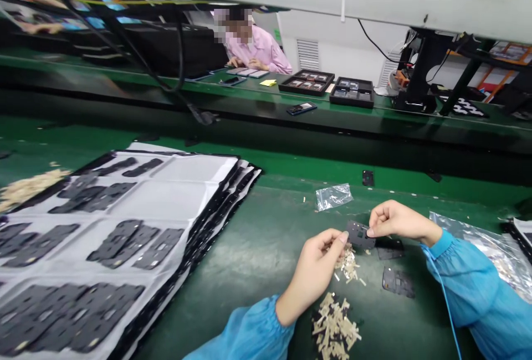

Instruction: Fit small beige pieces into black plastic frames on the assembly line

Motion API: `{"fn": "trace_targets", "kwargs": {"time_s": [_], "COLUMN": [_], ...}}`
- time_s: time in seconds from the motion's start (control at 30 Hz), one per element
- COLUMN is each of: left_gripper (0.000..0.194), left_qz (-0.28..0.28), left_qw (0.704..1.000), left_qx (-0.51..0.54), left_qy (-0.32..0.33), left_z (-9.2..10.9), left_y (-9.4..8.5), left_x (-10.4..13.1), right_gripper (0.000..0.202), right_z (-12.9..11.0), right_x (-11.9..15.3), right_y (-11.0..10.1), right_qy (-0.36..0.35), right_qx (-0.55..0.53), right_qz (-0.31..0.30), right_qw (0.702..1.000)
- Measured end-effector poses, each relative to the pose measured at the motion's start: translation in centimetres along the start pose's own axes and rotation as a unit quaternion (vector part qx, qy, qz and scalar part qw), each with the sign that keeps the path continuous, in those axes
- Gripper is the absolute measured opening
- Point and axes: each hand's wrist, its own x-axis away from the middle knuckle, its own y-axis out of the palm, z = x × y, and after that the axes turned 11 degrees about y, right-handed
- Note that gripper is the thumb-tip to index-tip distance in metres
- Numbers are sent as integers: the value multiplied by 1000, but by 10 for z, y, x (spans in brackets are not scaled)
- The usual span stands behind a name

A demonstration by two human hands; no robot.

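Observation:
A thin dark plate with small cut-outs is held up between my two hands over the green table. My left hand pinches near its left edge with thumb and forefinger. On the right edge, my right hand has thumb and fingers closed. Two similar plates lie below and to the right, one partly under the right hand and one nearer me. Small pale strips are heaped beneath the held plate, and a bigger pile of strips lies closer to me.
Left, stacked white trays with black edges carry many dark plates. More strips lie beyond. A small clear bag and a larger plastic bag lie nearby. A blue cord hangs from my right sleeve. Across sits a person in pink.

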Motion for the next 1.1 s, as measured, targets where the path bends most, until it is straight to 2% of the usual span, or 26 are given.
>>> {"fn": "trace_targets", "kwargs": {"time_s": [0.17, 0.3, 0.4, 0.5, 0.57, 0.63, 0.8, 0.9, 1.0, 1.1], "left_gripper": [41, 46, 46, 48, 48, 47, 45, 41, 37, 33], "left_qz": [-7, -6, -15, -22, -26, -30, -28, -8, 17, 35], "left_qw": [1000, 1000, 1000, 1000, 999, 999, 999, 998, 993, 991], "left_qx": [6, 11, -4, -16, -19, -21, -33, -59, -87, -94], "left_qy": [-13, -24, -16, -7, -4, -3, 8, 34, 75, 84], "left_z": [0, 0, 0, -2, -2, -3, -6, -6, -4, -2], "left_y": [1, -1, -1, 0, 1, 1, 0, -4, -9, -13], "left_x": [0, -1, -1, 0, 0, 1, 0, -2, -6, -10], "right_gripper": [29, 31, 36, 41, 38, 34, 30, 23, 23, 26], "right_z": [3, 10, 21, 33, 38, 38, 18, 3, -1, 6], "right_x": [0, -3, -3, -2, -6, -18, -71, -88, -76, -46], "right_y": [-14, -39, -69, -99, -110, -110, -84, -72, -67, -66], "right_qy": [17, 37, 60, 90, 107, 119, 136, 127, 89, 48], "right_qx": [24, 55, 80, 107, 131, 157, 199, 203, 201, 205], "right_qz": [21, 77, 162, 292, 368, 408, 412, 406, 377, 323], "right_qw": [999, 995, 982, 946, 914, 891, 879, 882, 900, 923]}}
